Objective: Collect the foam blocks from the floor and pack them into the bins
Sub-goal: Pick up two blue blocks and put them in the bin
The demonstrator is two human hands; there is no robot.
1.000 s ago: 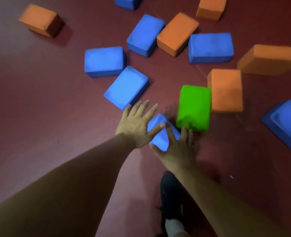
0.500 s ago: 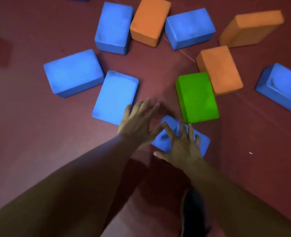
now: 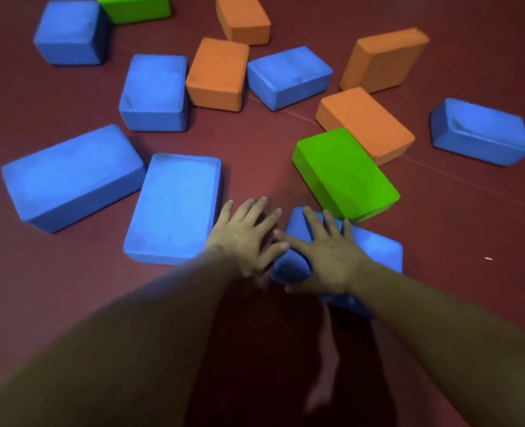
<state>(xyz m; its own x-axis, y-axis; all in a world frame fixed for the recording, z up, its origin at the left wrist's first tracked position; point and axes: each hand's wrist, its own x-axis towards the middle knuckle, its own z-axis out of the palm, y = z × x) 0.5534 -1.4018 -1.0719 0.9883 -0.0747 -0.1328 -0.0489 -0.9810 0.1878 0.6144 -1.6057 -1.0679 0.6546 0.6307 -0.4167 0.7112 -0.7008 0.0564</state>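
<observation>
A blue foam block [image 3: 378, 251] lies on the red floor just in front of me. My right hand [image 3: 329, 254] rests spread on top of it, fingers apart. My left hand [image 3: 249, 235] is at the block's left edge, fingers splayed, thumb touching the block's corner beside the right thumb. Neither hand has the block lifted. A green block [image 3: 344, 174] lies just beyond it, its near corner touching the blue block. Another blue block [image 3: 175, 208] lies flat right beside my left hand. No bin is in view.
Several more blue blocks [image 3: 70, 177], orange blocks [image 3: 366, 124] and a second green block [image 3: 135, 7] are scattered over the floor farther out. My foot [image 3: 319, 392] shows dimly below my arms. Open red floor [image 3: 455, 241] lies to the right.
The view has closed in on the blocks. My right hand has slid farther onto the blue block and my left hand has come in against its left edge.
</observation>
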